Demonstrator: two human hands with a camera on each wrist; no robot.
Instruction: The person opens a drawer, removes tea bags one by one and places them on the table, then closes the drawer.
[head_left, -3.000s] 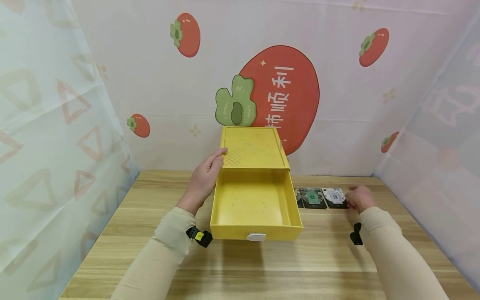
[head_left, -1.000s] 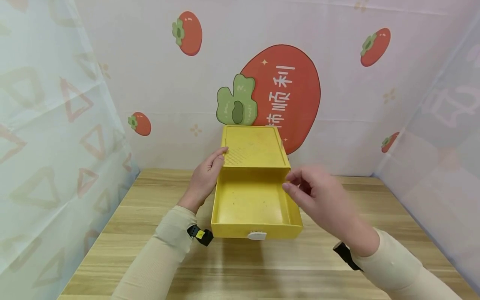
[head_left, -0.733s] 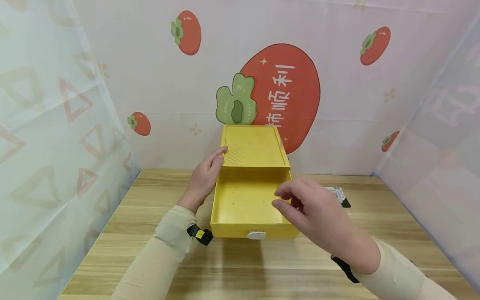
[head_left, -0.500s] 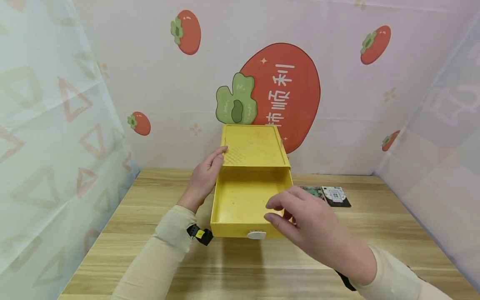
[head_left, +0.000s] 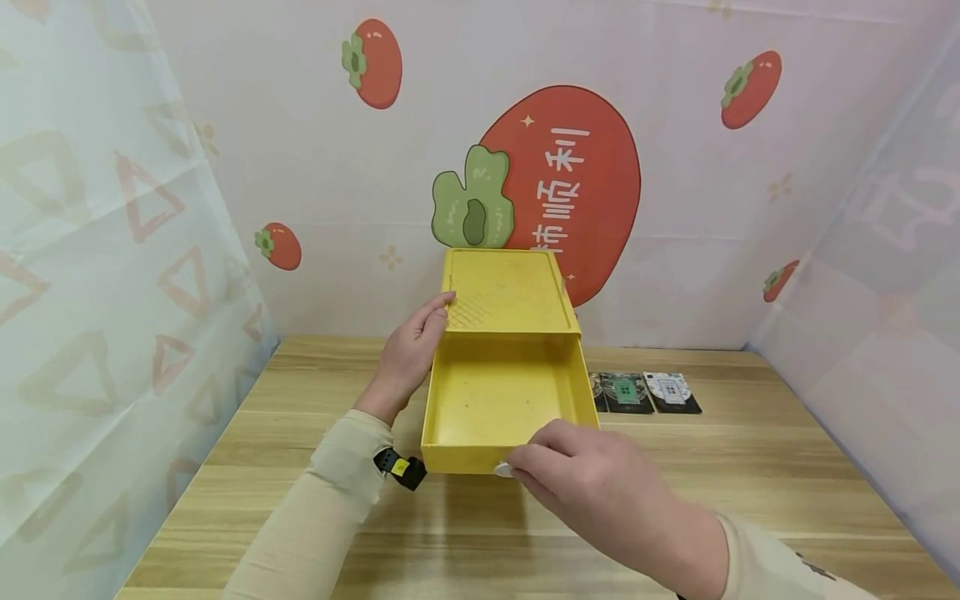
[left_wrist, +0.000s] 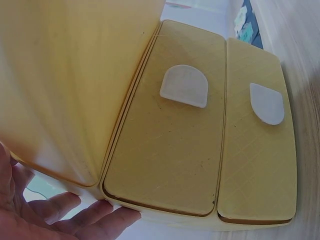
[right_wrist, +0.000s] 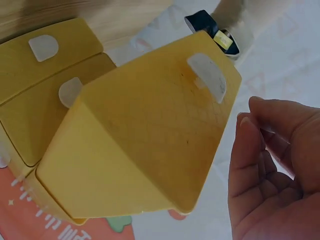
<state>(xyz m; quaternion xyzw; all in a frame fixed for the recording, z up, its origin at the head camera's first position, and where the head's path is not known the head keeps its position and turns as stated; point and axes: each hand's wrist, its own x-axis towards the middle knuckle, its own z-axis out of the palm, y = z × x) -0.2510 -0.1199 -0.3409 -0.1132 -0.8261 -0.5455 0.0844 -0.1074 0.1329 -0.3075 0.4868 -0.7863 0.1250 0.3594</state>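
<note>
A yellow drawer cabinet stands on the table, its top drawer pulled out with nothing inside. My left hand rests against the cabinet's left side, fingers extended; the left wrist view shows these fingers along the wall. At the drawer's front, my right hand overlaps the white handle in the head view. From the right wrist, its curled fingers and thumb nearly meet beside the drawer front, apart from the handle, with nothing between them.
Two lower drawers with white handles are pushed in below the top one. Flat square cards, one green and black and one white and black, lie right of the cabinet. A fabric backdrop rises behind.
My right hand has come from the white card leftwards across the drawer, then down to its front, thumb and fingers drawing closer together. The left hand and drawer stay in place.
</note>
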